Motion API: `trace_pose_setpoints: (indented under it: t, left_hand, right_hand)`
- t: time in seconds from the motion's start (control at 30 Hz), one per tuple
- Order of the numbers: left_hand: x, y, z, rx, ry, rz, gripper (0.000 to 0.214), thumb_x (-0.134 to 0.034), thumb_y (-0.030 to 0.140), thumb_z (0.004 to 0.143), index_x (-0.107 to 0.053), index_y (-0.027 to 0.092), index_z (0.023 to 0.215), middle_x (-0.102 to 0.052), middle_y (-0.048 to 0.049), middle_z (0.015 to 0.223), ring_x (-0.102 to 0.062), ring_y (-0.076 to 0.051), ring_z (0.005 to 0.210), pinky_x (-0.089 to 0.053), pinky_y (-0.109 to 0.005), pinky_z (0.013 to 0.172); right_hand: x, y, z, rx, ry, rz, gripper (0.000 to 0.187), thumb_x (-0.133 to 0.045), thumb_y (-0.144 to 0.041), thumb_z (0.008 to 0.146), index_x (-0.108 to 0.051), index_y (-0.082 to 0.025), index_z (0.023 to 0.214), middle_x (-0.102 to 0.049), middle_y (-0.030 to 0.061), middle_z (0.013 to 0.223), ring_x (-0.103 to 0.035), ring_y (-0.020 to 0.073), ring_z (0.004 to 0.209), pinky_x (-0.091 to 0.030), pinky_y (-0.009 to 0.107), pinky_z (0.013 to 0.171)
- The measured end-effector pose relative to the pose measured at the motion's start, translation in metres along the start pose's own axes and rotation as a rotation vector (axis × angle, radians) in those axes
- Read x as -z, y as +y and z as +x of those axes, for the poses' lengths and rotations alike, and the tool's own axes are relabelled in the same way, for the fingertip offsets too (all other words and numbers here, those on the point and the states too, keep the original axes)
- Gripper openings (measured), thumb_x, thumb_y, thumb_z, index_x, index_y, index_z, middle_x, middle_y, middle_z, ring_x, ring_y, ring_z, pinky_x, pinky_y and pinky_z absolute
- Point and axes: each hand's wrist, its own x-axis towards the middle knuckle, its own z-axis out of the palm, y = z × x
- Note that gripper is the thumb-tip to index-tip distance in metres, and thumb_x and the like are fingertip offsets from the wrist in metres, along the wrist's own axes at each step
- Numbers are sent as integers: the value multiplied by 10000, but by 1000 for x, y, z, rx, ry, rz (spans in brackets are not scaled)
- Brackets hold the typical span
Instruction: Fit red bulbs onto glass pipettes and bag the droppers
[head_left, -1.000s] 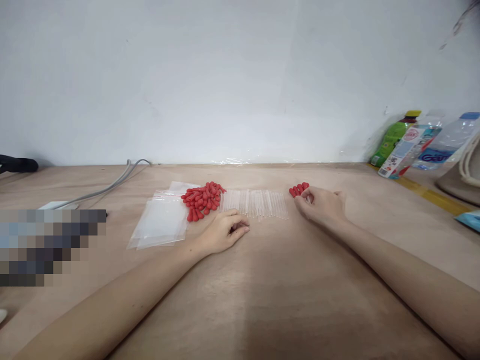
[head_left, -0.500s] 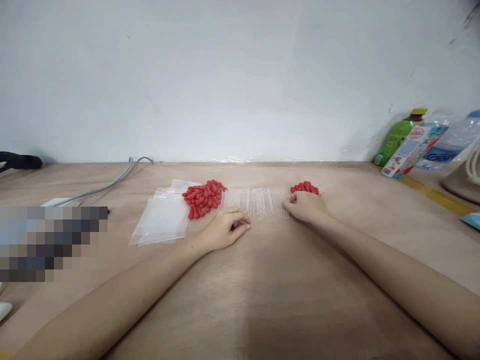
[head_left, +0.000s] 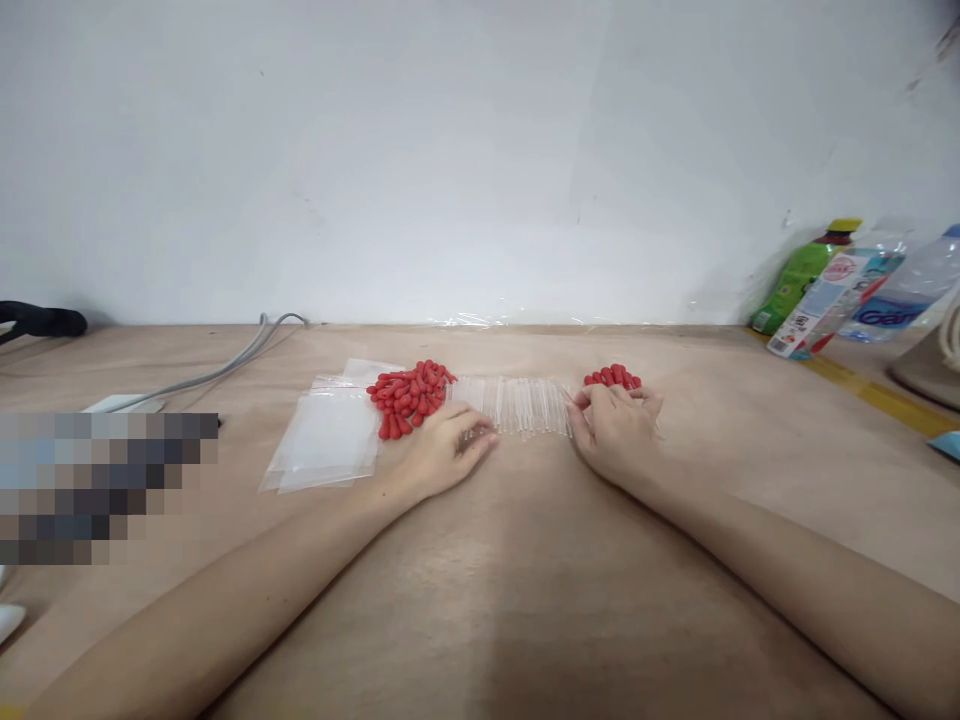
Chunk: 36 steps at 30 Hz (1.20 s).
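Thin clear tubes [head_left: 531,407] lie side by side in a row on the table. At the row's left end rests my left hand [head_left: 448,445], fingers loosely bent and thumb apart, with nothing visibly held. A heap of red rubber bulbs [head_left: 405,393] lies just behind that hand. My right hand [head_left: 616,430] is at the row's right end, thumb and index finger closing on a tube there. Slim clear ends stick out on the far side of its fingers. Behind it sits a smaller group of red rubber bulbs [head_left: 613,375], partly covered by the hand.
Clear zip bags [head_left: 322,440] are stacked left of the bulb heap. A grey cable [head_left: 217,370] runs behind them, beside a pixelated area. Drink bottles, one green [head_left: 801,275], lean by the wall at right, near yellow tape [head_left: 874,388].
My right hand has turned, its fingers now reaching over toward the small bulb group, with clear ends showing beyond them. My left hand has shifted slightly left and back toward the heap.
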Motion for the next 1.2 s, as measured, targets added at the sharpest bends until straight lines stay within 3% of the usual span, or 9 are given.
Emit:
trace_pose_setpoints:
  t: [0.1,0.23,0.3,0.4,0.53,0.7,0.9,1.1,1.2]
  left_hand:
    - [13,-19,10,59,158,195,159,-492,272,807,-609,166,816,-585,-49,812,-509,-189,824,-408,-324,778]
    - [42,-57,29,180,135,409,211,-476,304,794,-638,169,791,-575,-70,818,-512,-220,854,-398,-352,813]
    - [55,-77,38,239,56,480,235,-479,307,777,-649,166,857,-579,-86,880,-519,-234,891,-400,-345,820]
    - [64,-98,49,293,-155,529,257,-483,304,754,-664,181,890,-605,-82,929,-554,-227,870,-401,-316,818]
    - [65,-110,60,328,-241,530,190,-536,306,698,-682,209,771,-648,-53,796,-584,-222,751,-423,-285,691]
    - [62,-111,63,336,-220,520,118,-559,267,684,-648,190,675,-650,-56,745,-581,-218,714,-413,-282,641]
    - [64,-103,60,356,-111,490,132,-503,275,759,-594,180,774,-637,-63,803,-571,-213,760,-410,-295,660]
    - [52,-54,49,230,257,292,170,-442,265,829,-522,166,941,-600,-50,880,-546,-175,774,-417,-294,701]
    - [31,-23,33,161,228,8,247,-396,262,862,-474,176,1081,-577,-37,884,-545,-122,679,-439,-256,659]
  right_hand:
    - [3,-1,-10,127,28,71,183,-391,-271,849,-510,-164,761,-614,25,709,-521,149,689,-196,359,817]
    - [4,1,-12,250,-9,190,174,-418,-276,859,-537,-179,777,-637,20,742,-532,148,718,-232,336,797]
    - [3,2,-11,297,-19,228,171,-432,-285,859,-562,-180,821,-643,23,741,-527,152,730,-254,327,772]
    - [0,3,-10,351,-22,252,190,-449,-280,856,-589,-166,916,-644,34,738,-508,163,745,-281,315,727]
    - [0,4,-9,367,-43,252,223,-453,-270,855,-608,-147,958,-636,45,745,-484,172,748,-304,314,702]
    - [0,4,-9,377,-60,276,219,-447,-262,857,-630,-159,923,-633,52,762,-475,170,751,-326,319,704]
    - [0,4,-8,368,-79,289,221,-432,-258,860,-625,-165,917,-631,57,774,-481,174,754,-344,322,708]
    - [-1,5,-8,376,-68,306,207,-433,-254,853,-619,-179,902,-617,57,769,-501,170,759,-356,314,711]
    - [-1,5,-8,383,-65,334,202,-430,-249,848,-613,-181,904,-614,54,787,-524,156,761,-353,305,715]
